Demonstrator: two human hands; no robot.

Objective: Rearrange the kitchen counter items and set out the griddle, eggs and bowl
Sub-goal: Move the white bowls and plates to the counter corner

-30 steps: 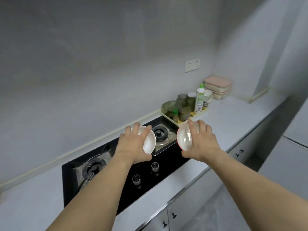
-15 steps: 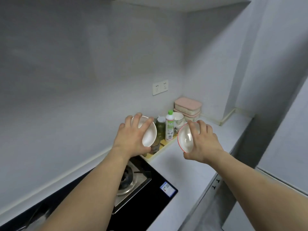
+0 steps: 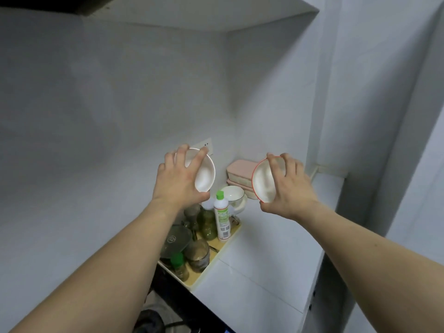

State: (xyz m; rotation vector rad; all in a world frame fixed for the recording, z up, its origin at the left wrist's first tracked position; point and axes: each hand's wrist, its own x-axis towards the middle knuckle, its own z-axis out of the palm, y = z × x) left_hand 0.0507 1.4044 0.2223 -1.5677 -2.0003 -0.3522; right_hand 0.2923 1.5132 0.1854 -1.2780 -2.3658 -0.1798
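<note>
- Left hand (image 3: 179, 180), centre of frame: fingers curled over the rim of a plain white bowl (image 3: 204, 173), thumb under its lower edge. Bowl is tipped on edge, held in the air, inside facing right.
- Right hand (image 3: 287, 186), right of centre: grips a red-rimmed white bowl (image 3: 263, 180) the same way, fingers over the top rim. It is also tipped on edge, inside facing left.
- The two bowls are apart, with a gap between them, both above the counter (image 3: 262, 267).
- Below the left hand: yellow tray (image 3: 204, 275) on the counter holding jars (image 3: 198, 254) and a white bottle with green cap (image 3: 222, 218), standing upright.
- Behind the bottle: white cup-shaped dish with dark rim (image 3: 233, 195). Could be a bowl or a mug; partly hidden.
- Back corner: stacked pink lidded containers (image 3: 239, 175), partly behind the red-rimmed bowl.
- Wall socket (image 3: 207, 145) just above the left fingers.
- Bottom edge, left of centre: dark stove (image 3: 168, 318), mostly covered by the left forearm.
</note>
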